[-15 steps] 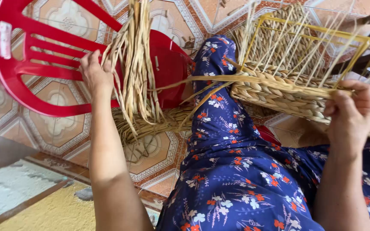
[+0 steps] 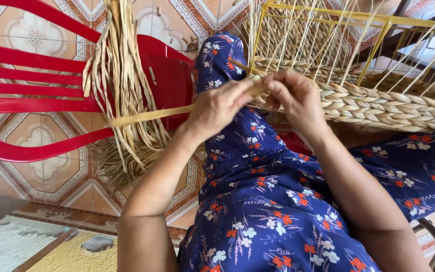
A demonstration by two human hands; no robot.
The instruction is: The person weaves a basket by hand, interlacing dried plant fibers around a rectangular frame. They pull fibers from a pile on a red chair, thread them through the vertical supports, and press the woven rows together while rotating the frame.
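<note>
My left hand [image 2: 221,106] pinches a long flat straw strand [image 2: 149,114] that trails off to the left. My right hand [image 2: 294,96] meets it at the same strand's end, right against the braided rim of a half-woven basket [image 2: 378,103]. The basket rests on my lap, built on a yellow wire frame [image 2: 378,22] with thin upright straws. Both hands are closed on the strand, fingertips touching. My legs are in a blue floral garment [image 2: 273,201].
A red plastic chair [image 2: 36,95] lies on its side at left, with a bundle of dried straw [image 2: 119,75] draped over it. Patterned floor tiles [image 2: 41,176] lie beneath. A mat edge [image 2: 26,247] shows bottom left.
My left hand left the straw bundle on the chair and came to the basket rim with one strand. My right hand shifted left from the basket's side to meet it.
</note>
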